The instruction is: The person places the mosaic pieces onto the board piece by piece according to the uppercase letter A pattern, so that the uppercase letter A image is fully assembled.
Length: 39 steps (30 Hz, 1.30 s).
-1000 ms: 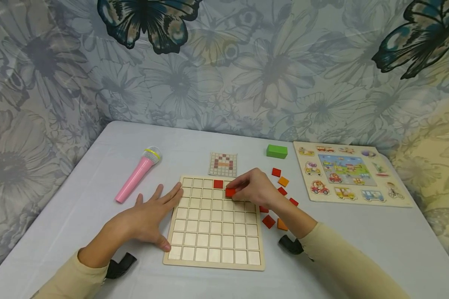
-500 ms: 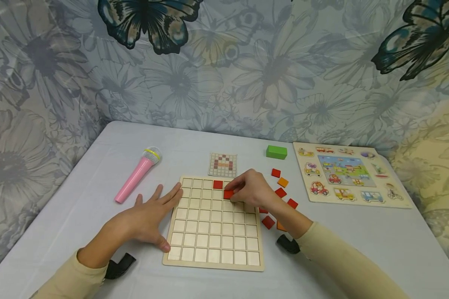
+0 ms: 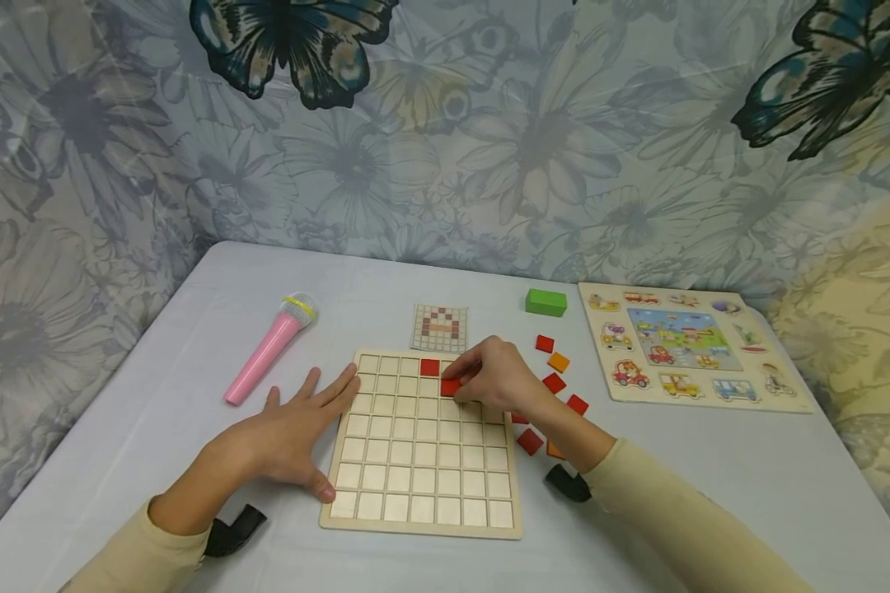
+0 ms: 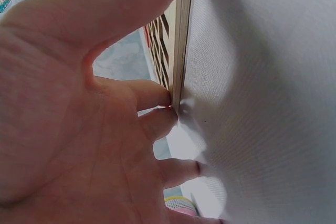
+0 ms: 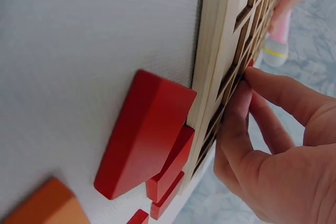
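Note:
A wooden grid board point(image 3: 400, 473) with square cells lies on the table. One red tile point(image 3: 429, 367) sits in a cell of its far row. My right hand point(image 3: 498, 377) pinches another red tile point(image 3: 450, 386) between thumb and fingers at a second-row cell, one column to the right. In the right wrist view the fingertips point(image 5: 252, 75) reach down to the grid and hide most of that tile. Spread along the board's left side, my left hand point(image 3: 285, 441) rests with its thumb at the near left corner and its fingertips on the far left edge.
Loose red tiles point(image 3: 530, 442) and orange tiles point(image 3: 559, 362) lie right of the board. Beyond it are a pattern card point(image 3: 440, 328) and a green block point(image 3: 545, 302). A pink toy microphone point(image 3: 270, 349) lies left, a picture puzzle board point(image 3: 693, 350) right.
My right hand has moved the pinched red tile slightly left and nearer, down to the second-row cell. The left hand stays at the board's edge.

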Tool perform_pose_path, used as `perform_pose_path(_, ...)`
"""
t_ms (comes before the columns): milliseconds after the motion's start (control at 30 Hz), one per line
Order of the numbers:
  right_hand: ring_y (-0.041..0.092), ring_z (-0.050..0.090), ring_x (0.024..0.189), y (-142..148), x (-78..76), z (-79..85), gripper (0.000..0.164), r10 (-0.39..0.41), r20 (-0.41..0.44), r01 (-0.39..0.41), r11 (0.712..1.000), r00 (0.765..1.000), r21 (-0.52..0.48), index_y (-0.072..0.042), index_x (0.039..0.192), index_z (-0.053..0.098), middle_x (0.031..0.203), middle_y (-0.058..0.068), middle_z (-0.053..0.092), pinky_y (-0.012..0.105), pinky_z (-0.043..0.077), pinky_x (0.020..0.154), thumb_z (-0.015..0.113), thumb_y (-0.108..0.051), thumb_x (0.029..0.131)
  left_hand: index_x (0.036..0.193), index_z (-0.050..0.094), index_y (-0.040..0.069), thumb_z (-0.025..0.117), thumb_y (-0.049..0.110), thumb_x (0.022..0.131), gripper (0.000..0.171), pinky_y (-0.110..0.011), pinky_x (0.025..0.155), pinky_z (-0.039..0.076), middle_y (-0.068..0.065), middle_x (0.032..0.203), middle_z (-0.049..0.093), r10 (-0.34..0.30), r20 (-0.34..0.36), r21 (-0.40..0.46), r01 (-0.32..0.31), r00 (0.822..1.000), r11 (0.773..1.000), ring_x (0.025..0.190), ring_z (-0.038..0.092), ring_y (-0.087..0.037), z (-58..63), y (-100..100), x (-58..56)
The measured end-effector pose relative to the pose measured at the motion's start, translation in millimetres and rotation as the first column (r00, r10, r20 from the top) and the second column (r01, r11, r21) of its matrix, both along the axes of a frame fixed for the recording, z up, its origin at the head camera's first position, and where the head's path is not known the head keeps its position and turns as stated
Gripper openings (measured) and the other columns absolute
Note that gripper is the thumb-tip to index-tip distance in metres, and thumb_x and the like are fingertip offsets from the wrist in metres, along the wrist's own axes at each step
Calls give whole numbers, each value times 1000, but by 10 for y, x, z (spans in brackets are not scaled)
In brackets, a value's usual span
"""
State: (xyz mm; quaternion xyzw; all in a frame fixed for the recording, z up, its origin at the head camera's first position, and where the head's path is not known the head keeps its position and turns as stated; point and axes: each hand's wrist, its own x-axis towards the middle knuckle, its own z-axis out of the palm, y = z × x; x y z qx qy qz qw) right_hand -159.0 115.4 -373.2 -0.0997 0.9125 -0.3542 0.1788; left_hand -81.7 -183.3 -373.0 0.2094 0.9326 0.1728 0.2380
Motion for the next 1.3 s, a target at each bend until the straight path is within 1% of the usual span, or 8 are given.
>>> perform_pose_path(367, 14, 63, 81, -3, 3, -18, 25, -2, 7, 2, 1000, 1000, -1, -15, 97, 84, 85, 0, 73, 28, 54, 74, 86, 1, 78, 169, 13, 15, 99, 48, 57, 145, -89, 107, 9, -1, 178, -1, 6, -1, 3, -6, 1000, 1000, 158, 3, -53, -5, -3, 3)
perform_pose_path(700, 14, 66, 83, 32, 35, -7, 27, -4, 15, 5, 999, 1000, -53, -17, 98, 83, 89, 0, 76, 30, 56, 78, 88, -1, 77, 169, 12, 16, 99, 48, 56, 146, -89, 107, 9, -1, 178, -1, 6, -1, 1, -6, 1000, 1000, 158, 3, -54, -2, -3, 4)
perform_pose_path(900, 14, 68, 83, 78, 41, 17, 24, 10, 6, -9, 996, 1000, -86, -16, 100, 83, 92, 0, 77, 31, 56, 80, 86, -3, 80, 169, 12, 15, 99, 48, 58, 145, -89, 107, 10, -1, 178, -1, 2, -1, 0, -2, 1000, 1000, 159, 3, -53, 1, -1, 10)
perform_pose_path(1033, 15, 68, 84, 116, 41, 32, 23, 8, 11, -7, 994, 1000, -109, -15, 101, 83, 95, 0, 78, 31, 56, 79, 85, -4, 81, 169, 12, 15, 99, 48, 57, 145, -90, 106, 10, -1, 178, -1, -2, -8, -3, 2, 1000, 1000, 158, 3, -54, -5, -9, 4)
perform_pose_path(1167, 17, 68, 87, 175, 36, 53, 24, -9, 12, 10, 992, 1000, -123, -14, 103, 83, 98, 2, 77, 32, 56, 77, 84, -4, 81, 169, 11, 15, 99, 49, 58, 146, -90, 106, 10, -1, 178, -2, -6, -10, -5, 6, 1000, 1000, 158, 3, -54, -7, -12, 3)
perform_pose_path(1300, 20, 66, 87, 246, 25, 69, 26, -31, 5, 31, 991, 1000, -131, -12, 105, 82, 96, 4, 76, 32, 55, 74, 84, -4, 81, 169, 11, 15, 99, 49, 58, 146, -89, 107, 10, -1, 178, -2, -4, -7, -4, 4, 1000, 1000, 158, 3, -54, -2, -10, 3)
